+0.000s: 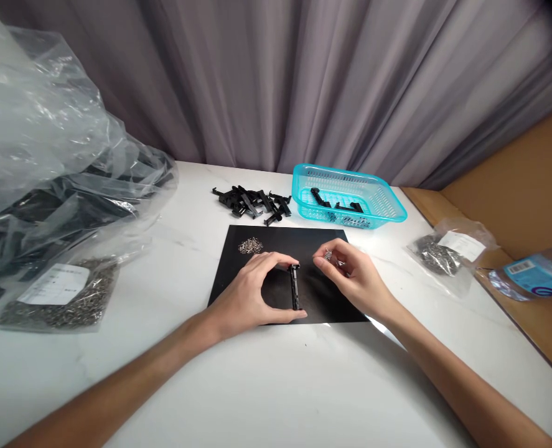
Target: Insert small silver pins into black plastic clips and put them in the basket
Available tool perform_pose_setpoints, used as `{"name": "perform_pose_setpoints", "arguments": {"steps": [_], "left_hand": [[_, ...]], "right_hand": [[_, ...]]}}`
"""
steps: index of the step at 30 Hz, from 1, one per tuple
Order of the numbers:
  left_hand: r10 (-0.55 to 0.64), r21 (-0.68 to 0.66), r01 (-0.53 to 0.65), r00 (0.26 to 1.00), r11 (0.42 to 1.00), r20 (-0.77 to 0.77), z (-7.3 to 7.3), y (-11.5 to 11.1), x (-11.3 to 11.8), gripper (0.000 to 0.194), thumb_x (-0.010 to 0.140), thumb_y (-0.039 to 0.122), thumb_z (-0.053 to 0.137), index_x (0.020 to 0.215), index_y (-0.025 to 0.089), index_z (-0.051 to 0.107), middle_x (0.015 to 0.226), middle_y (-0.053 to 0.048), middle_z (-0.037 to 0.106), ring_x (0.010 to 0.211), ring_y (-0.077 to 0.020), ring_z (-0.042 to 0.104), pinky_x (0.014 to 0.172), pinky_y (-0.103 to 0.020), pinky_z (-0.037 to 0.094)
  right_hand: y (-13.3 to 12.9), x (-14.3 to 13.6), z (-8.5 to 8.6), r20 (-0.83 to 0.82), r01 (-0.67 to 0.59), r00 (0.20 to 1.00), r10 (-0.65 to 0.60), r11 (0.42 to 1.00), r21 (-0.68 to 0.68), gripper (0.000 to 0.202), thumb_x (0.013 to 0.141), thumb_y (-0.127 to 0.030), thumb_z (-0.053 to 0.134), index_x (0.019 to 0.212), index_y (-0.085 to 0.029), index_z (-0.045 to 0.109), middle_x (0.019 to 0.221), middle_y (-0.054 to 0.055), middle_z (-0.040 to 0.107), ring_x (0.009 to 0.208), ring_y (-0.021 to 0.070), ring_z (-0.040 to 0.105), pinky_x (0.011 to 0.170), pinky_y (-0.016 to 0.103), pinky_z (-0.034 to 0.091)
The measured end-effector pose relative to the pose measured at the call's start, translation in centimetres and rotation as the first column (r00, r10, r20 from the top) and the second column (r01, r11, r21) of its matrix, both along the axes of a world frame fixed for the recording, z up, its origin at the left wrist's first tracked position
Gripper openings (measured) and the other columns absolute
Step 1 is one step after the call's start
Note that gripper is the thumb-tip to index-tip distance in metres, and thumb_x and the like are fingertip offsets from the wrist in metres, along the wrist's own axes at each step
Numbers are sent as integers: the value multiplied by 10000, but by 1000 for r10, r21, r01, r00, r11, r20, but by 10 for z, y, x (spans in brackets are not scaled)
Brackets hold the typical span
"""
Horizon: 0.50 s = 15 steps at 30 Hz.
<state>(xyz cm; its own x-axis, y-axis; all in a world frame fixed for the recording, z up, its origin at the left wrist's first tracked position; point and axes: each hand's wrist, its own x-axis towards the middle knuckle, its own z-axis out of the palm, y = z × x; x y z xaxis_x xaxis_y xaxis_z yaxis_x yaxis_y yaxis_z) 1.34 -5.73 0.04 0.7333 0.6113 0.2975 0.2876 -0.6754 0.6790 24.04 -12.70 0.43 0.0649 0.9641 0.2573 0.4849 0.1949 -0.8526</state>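
Observation:
My left hand holds a narrow black plastic part by its two ends, between thumb and fingers. The part stands lengthwise over a black mat. To the right of it, my right hand has thumb and fingertips drawn together in a pinch. Small shiny metal pieces show at those fingers, partly hidden by them; whether one is gripped is too small to make out. A heap of small metal pieces lies on the mat behind my left hand.
Several black plastic parts lie piled behind the mat. A turquoise basket holds a few more. Bags of metal pieces lie left and right, the latter near a labelled plastic bottle. A large clear bag fills the left.

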Motion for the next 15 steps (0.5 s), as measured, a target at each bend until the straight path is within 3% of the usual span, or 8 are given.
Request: {"name": "perform_pose_setpoints", "arguments": {"steps": [8,11,15], "left_hand": [[9,-48,-9,1000,999,5,0,-1,-1,660,686,463,901,1240,269,600,1221,-34,675,1146,-269,649,1046,-434,525],[7,-86,-6,1000,996,11,0,-1,-1,672,684,467,902,1248,268,596,1226,-39,671,1143,-266,654,1042,-426,536],[4,-102,-3,1000,995,10,-1,0,-1,657,688,453,903,1234,260,593,1208,-43,673,1132,-259,656,1037,-422,541]], "right_hand": [[-1,1,1,-1,-1,1000,1,999,-34,180,954,-384,665,970,-208,696,674,-26,568,535,112,402,500,273,310],[-2,0,2,-50,0,999,-3,997,-72,193,928,-395,702,939,-205,736,782,11,686,535,108,442,503,279,324],[-1,-4,2,-97,-21,995,21,1000,0,155,913,-365,724,909,-220,780,972,52,734,672,147,548,585,293,408]]}}
